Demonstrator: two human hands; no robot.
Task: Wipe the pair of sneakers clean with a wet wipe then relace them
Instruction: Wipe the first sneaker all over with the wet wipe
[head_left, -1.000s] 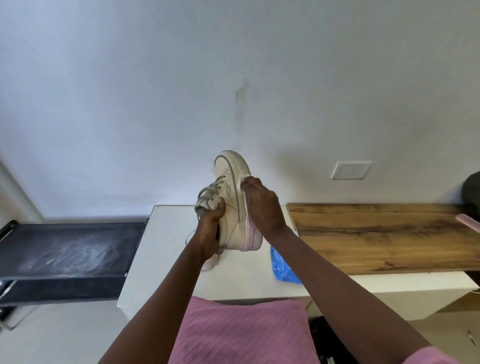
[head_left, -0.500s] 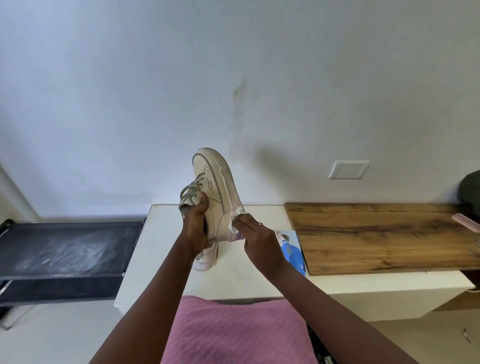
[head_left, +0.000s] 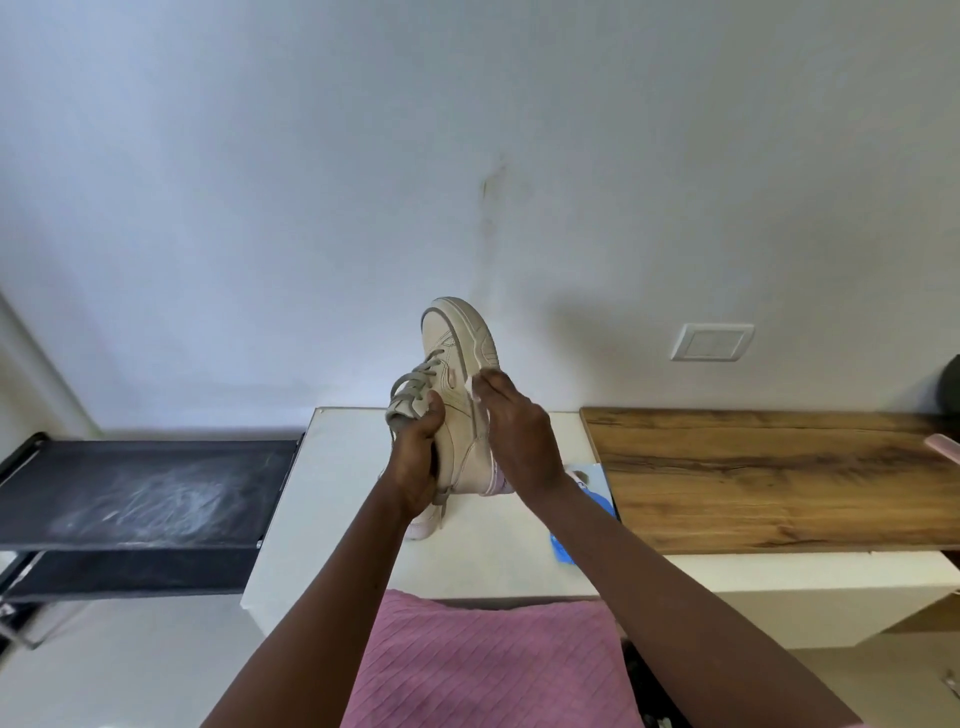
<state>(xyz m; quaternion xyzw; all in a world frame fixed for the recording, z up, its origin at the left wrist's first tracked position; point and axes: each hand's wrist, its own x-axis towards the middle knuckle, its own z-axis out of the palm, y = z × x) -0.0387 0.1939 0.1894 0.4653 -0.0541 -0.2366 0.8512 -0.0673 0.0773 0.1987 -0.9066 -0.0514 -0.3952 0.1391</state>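
Left hand (head_left: 415, 460) curling its grip round cream sneaker (head_left: 460, 353) at the laces, holding it toe-up over white counter (head_left: 337, 493), right hand (head_left: 519, 436) pressing wet wipe (head_left: 472, 397) against its side, fingers lying straight

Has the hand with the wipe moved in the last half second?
Yes. The right hand has slid up the sneaker: its fingertips, earlier below the white table's far edge, now sit above it.
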